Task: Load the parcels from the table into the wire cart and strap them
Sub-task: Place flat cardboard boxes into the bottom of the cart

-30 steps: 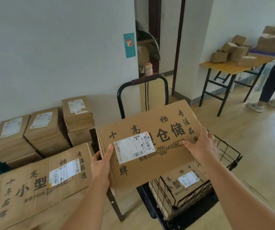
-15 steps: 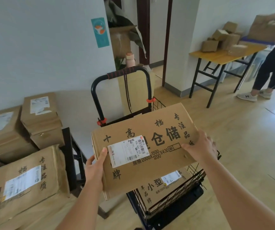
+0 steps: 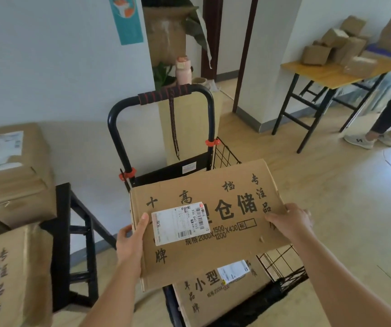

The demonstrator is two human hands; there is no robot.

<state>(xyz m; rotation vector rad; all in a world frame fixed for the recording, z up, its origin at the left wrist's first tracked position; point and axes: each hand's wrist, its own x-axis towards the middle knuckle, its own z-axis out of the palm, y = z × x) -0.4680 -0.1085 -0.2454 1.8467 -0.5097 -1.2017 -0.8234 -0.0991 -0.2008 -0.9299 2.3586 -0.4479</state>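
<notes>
The left grip point(image 3: 130, 241) and right grip point(image 3: 288, 220) clasp opposite edges of a labelled cardboard parcel point(image 3: 213, 258). It is held over the wire cart point(image 3: 281, 264), above a second parcel point(image 3: 204, 300) lying inside.

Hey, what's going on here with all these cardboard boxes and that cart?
A person is loading parcels. Their left hand and right hand hold a flat brown cardboard parcel with a white label by its two sides, above the black wire cart. A similar brown parcel already lies in the cart beneath it. More brown parcels wait on the black-framed table at the left. The dark red strap hangs from the cart's handle, not yet used.
</notes>
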